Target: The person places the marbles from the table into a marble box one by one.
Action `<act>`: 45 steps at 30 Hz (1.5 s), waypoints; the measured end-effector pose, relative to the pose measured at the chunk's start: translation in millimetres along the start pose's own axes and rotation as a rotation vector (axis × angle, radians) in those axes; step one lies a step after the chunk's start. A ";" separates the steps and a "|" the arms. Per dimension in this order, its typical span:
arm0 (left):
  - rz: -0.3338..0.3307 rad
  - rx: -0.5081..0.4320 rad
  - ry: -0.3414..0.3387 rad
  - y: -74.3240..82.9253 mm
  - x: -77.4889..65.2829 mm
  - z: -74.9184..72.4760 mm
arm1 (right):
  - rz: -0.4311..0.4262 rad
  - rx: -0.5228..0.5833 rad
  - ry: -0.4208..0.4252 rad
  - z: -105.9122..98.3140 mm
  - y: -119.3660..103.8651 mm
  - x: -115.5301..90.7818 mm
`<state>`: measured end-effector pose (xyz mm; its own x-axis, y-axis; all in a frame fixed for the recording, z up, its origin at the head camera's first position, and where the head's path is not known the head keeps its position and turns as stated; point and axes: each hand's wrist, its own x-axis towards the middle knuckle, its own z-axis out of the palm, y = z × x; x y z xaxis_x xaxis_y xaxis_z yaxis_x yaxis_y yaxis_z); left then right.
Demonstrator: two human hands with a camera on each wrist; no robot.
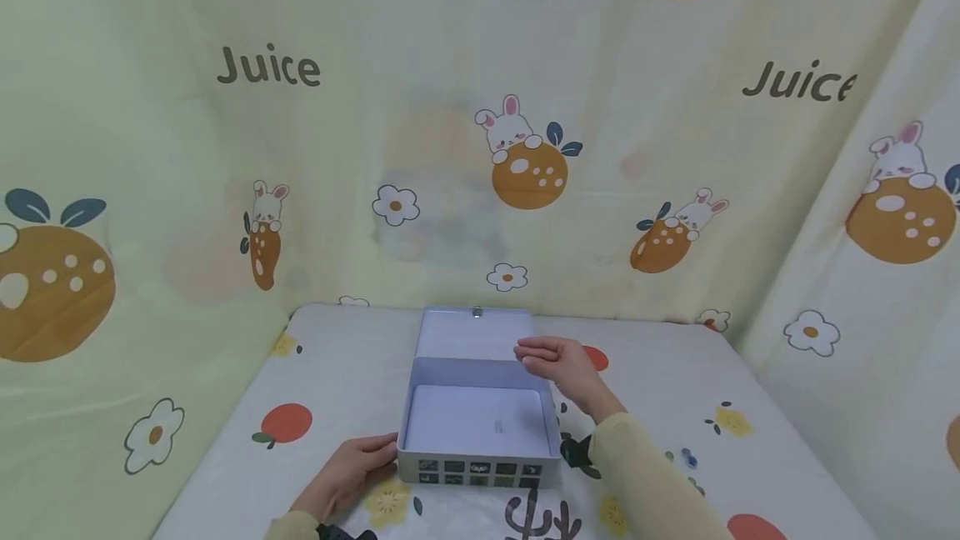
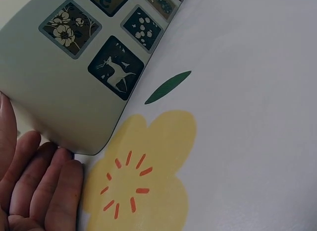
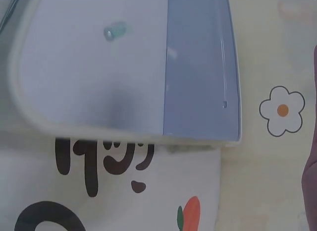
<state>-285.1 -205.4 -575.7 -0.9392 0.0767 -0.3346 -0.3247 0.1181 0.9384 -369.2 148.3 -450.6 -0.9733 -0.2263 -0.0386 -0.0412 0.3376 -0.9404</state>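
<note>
A rectangular tin box [image 1: 478, 419] stands with its hinged lid [image 1: 474, 335] raised at the back; the lid carries a small metal clasp [image 1: 477, 312]. Dark picture squares decorate the box's front [image 2: 116, 67]. At the left front corner, my left hand [image 1: 352, 469] rests against the side, fingers extended and lightly bent. Over the back right corner is my right hand [image 1: 558, 365], its fingers stretched out together and overlapping the lid's right edge in the head view. Inside, on the pale floor, shows a tiny greenish, glassy-looking thing [image 3: 116, 30], its kind unclear.
A white printed cloth [image 1: 337, 373] with fruit and flowers covers the table. Behind it and at the sides hang pale curtains [image 1: 442, 48] with rabbits and oranges. To the right of the box, a small bluish spot [image 1: 688, 458] shows on the cloth.
</note>
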 end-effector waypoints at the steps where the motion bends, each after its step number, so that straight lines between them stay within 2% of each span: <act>1: 0.000 -0.002 0.001 0.2 0.2 0.7 | 0.001 -0.008 0.004 -1.4 0.7 -1.3; 8: -0.024 -0.017 -0.004 -0.6 2.2 5.4 | 0.014 -0.032 0.020 -14.4 9.8 -8.5; 12: -0.034 -0.014 -0.017 -2.1 0.8 7.1 | -0.013 -0.075 0.027 -33.0 21.5 -17.9; 16: -0.020 0.006 -0.022 -1.8 -1.9 7.5 | -0.016 -0.114 0.049 -65.7 42.8 -33.9; 25: -0.009 0.050 0.021 6.3 -1.6 2.6 | 0.110 -0.155 0.144 -157.2 102.5 -94.8; 30: -0.011 0.050 0.027 8.2 -2.3 -1.0 | 0.175 -0.168 0.169 -191.6 126.1 -119.0; 34: -0.030 0.051 0.042 7.1 -2.3 -0.1 | 0.232 -0.206 0.180 -194.9 141.8 -127.4; 41: -0.042 0.047 0.055 5.0 -4.0 3.9 | 0.369 -0.279 0.221 -174.8 172.7 -139.7; 45: -0.044 0.038 0.052 4.8 -4.2 7.0 | 0.414 -0.318 0.247 -168.1 183.7 -145.6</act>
<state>-281.9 -198.2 -570.4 -0.9291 0.0191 -0.3694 -0.3620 0.1582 0.9187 -273.0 396.8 -560.9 -0.9450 0.1903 -0.2659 0.3257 0.6191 -0.7146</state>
